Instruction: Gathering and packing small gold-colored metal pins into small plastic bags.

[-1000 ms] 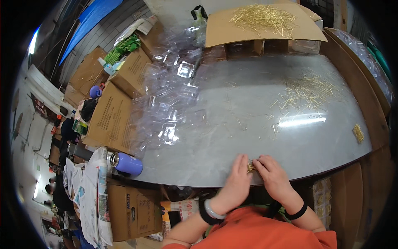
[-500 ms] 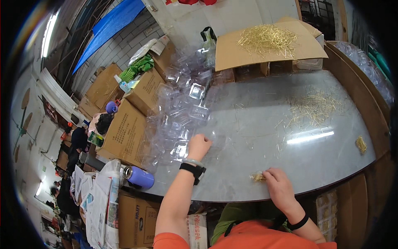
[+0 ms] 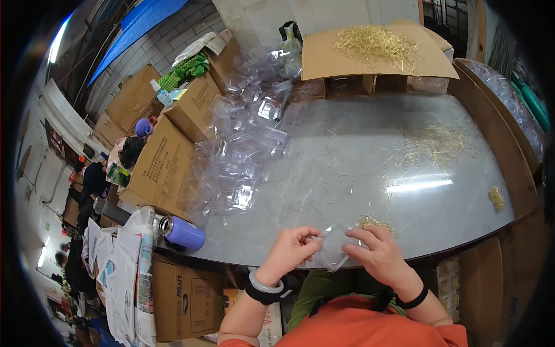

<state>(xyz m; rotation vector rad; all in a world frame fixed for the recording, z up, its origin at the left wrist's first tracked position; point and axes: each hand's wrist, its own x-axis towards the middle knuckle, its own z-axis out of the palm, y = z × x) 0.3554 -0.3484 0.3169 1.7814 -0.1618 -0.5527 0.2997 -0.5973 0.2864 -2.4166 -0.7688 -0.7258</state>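
A small clear plastic box [image 3: 334, 247] is between my two hands at the table's front edge. My left hand [image 3: 289, 250] pinches its left side with closed fingertips. Over the box's right side bend the fingers of my right hand [image 3: 378, 254], gripping it. Just beyond the right hand lies a small bunch of thin gold wire pins [image 3: 376, 223] on the grey table. More loose gold pins [image 3: 436, 144] are scattered at the table's right, and another small bunch of pins [image 3: 496, 198] lies near the right rim.
Clear plastic boxes [image 3: 245, 150] pile up along the table's left side, beside cardboard cartons [image 3: 156, 162]. A purple bottle [image 3: 184, 232] stands at the front left. At the back, a cardboard sheet [image 3: 324, 55] carries a heap of gold pins [image 3: 378, 46]. A cardboard wall [image 3: 491, 121] borders the right.
My left hand has come back from the plastic pile toward the front edge, now with a clear box. My right hand has left the small pin bunch and grips the box too.
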